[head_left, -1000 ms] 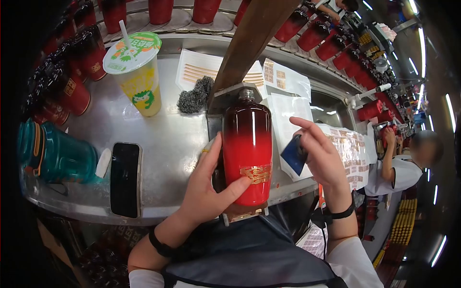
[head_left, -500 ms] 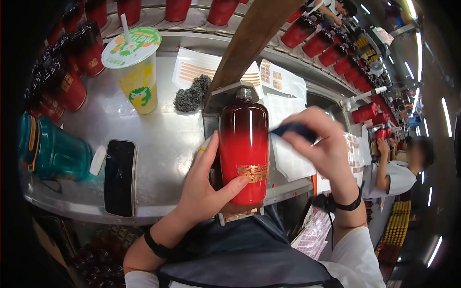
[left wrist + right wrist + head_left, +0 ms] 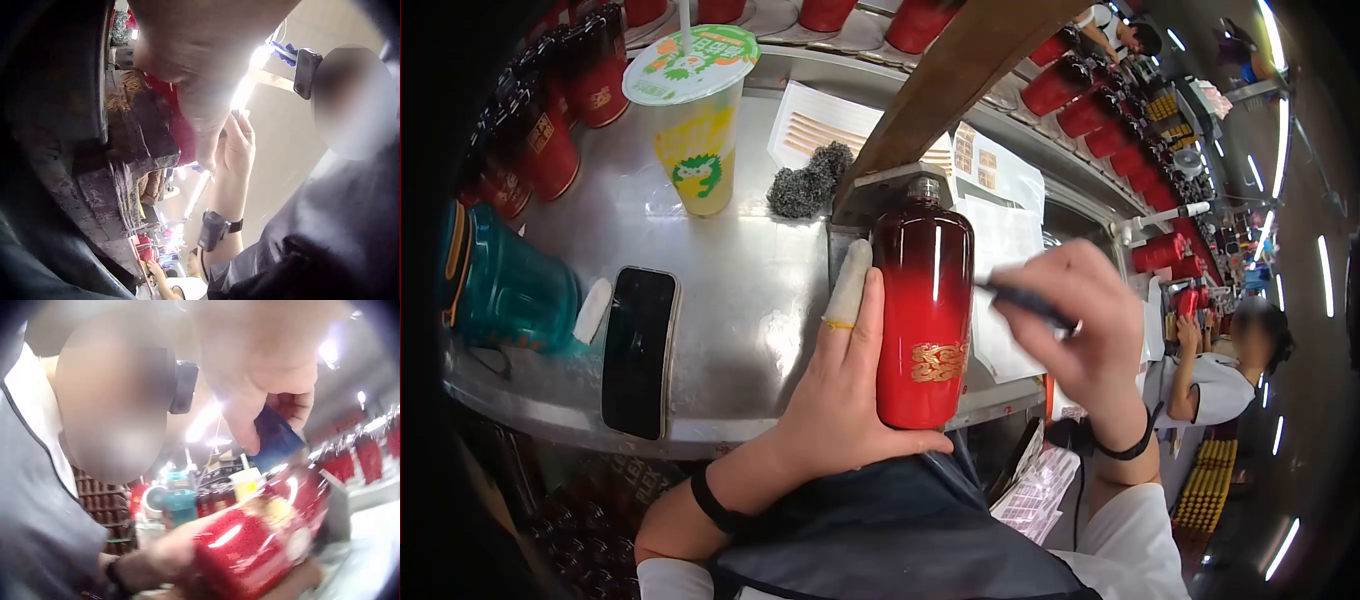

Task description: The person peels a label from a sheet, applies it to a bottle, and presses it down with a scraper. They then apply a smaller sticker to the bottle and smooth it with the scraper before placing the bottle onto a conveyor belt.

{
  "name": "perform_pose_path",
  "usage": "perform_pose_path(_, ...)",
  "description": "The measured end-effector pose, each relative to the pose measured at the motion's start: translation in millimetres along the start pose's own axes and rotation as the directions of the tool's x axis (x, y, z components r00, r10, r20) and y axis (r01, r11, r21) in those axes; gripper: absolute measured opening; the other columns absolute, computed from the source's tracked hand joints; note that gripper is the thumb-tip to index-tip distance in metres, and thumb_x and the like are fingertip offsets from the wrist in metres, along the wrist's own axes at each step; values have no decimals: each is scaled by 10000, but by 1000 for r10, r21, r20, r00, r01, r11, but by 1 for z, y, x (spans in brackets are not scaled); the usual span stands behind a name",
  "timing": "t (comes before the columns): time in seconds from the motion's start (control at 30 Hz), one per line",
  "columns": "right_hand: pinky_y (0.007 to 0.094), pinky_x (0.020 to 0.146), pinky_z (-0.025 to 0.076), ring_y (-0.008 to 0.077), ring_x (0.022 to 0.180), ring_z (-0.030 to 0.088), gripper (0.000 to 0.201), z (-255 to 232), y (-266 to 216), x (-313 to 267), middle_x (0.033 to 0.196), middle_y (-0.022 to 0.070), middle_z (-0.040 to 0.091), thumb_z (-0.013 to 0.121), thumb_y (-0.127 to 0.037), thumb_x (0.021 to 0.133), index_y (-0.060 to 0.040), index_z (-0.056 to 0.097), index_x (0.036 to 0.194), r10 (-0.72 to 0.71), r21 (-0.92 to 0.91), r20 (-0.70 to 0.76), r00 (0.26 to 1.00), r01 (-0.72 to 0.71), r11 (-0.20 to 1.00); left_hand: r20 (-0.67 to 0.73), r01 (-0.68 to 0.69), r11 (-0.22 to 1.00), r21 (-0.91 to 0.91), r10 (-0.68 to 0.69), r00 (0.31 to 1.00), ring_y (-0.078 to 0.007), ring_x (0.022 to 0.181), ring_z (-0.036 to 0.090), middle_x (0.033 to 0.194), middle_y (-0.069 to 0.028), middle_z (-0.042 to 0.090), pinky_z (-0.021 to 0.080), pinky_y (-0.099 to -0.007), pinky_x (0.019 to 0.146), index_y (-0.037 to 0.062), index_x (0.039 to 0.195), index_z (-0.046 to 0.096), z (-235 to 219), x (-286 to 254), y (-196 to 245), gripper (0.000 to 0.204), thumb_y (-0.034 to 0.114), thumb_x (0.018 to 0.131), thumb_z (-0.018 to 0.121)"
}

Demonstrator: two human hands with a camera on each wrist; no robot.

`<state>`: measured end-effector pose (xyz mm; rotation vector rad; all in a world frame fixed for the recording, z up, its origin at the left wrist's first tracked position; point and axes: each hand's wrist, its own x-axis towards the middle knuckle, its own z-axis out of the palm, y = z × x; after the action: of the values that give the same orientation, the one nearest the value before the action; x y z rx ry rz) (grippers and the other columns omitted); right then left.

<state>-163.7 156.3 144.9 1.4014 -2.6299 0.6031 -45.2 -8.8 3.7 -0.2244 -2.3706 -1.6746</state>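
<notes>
A red bottle with a dark top (image 3: 923,310) lies in a holder, neck pointing away, a gold pattern (image 3: 939,362) near its base. My left hand (image 3: 830,400) rests along its left side, fingers straight, one fingertip wrapped in a white cover, thumb stretched below the base. Just right of the bottle, my right hand (image 3: 1085,325) pinches a dark blue flat piece (image 3: 1030,300), blurred in the head view. The right wrist view shows the same blue piece (image 3: 275,439) between thumb and fingers, close over the bottle (image 3: 250,550). In the left wrist view, the left hand (image 3: 194,81) hides much of the bottle.
A phone (image 3: 640,350), a teal container (image 3: 520,280) and a lidded drink cup (image 3: 695,150) stand or lie on the left. Black mesh (image 3: 808,182) and sticker sheets (image 3: 1000,180) lie behind, beside a slanted brown post (image 3: 940,90). Red bottles line the far edge; another person sits right.
My left thumb has left the gold pattern and moved down past the bottle's base. My right hand has brought the blue piece up and closer to the bottle's right side. The head view has shifted.
</notes>
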Motion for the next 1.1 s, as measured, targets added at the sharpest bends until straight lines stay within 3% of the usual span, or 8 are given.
perform_pose_path(0.07,331,609,506,215,725,617,370,4,-21,-12,865,73,645,755,-66,652,-62,752,1022,-251,51,149,956,246,968,-57,-58,992,115,65,996,-479,1411,291,1515,-353,226,281,-489,1159,-103,1536,31,1,1,-2,1461,481,561,948)
perform_pose_path(0.13,285,624,501,187,750,599,415,16,-29,-25,887,38,631,673,-129,613,-50,751,1012,-422,23,97,901,422,906,-51,-53,993,105,58,997,-490,1419,267,1542,-353,175,277,-494,1165,-100,1537,48,1,1,-5,1413,482,590,921)
perform_pose_path(0.33,272,636,491,171,766,586,424,26,-23,-34,887,19,638,676,-156,598,-55,749,1004,-513,-126,37,858,513,849,-68,-71,988,138,81,994,-481,1398,315,1565,-336,183,308,-480,1153,-100,1530,139,-1,1,-3,1303,472,628,885)
perform_pose_path(0.4,270,640,492,169,758,588,412,19,-20,-31,884,19,641,682,-153,606,-54,748,1000,-407,-152,43,912,409,900,-89,-70,987,147,84,993,-471,1374,351,1561,-332,199,330,-480,1137,-102,1527,149,0,2,0,1308,483,620,888)
perform_pose_path(0.73,256,681,508,147,759,595,308,29,-32,-53,929,19,658,694,-115,682,-62,744,981,-562,0,83,823,564,826,-120,-109,974,198,134,984,-474,1380,353,1510,-339,277,332,-484,1126,-100,1533,120,4,3,-12,1384,461,564,934)
perform_pose_path(0.83,260,670,512,150,765,607,316,12,-31,-54,916,18,663,700,-119,697,-64,753,1004,-511,98,73,856,504,858,-138,-112,978,177,137,981,-471,1376,360,1513,-333,277,336,-486,1122,-83,1541,118,4,4,-8,1426,468,525,952)
perform_pose_path(0.9,274,660,506,165,776,622,301,-7,-24,-54,888,32,670,752,-95,724,-61,754,1023,-269,271,148,952,223,937,-93,-91,983,156,107,990,-476,1374,352,1518,-340,258,325,-496,1131,-102,1531,122,-1,3,-4,1401,504,558,929)
perform_pose_path(1.1,287,651,484,200,735,622,278,-1,-1,-60,861,77,671,822,-69,759,-52,740,1024,163,285,86,983,-181,941,-46,-35,997,72,39,998,-424,1340,408,1477,-288,341,343,-490,1105,-52,1557,48,0,0,-4,1483,488,520,960)
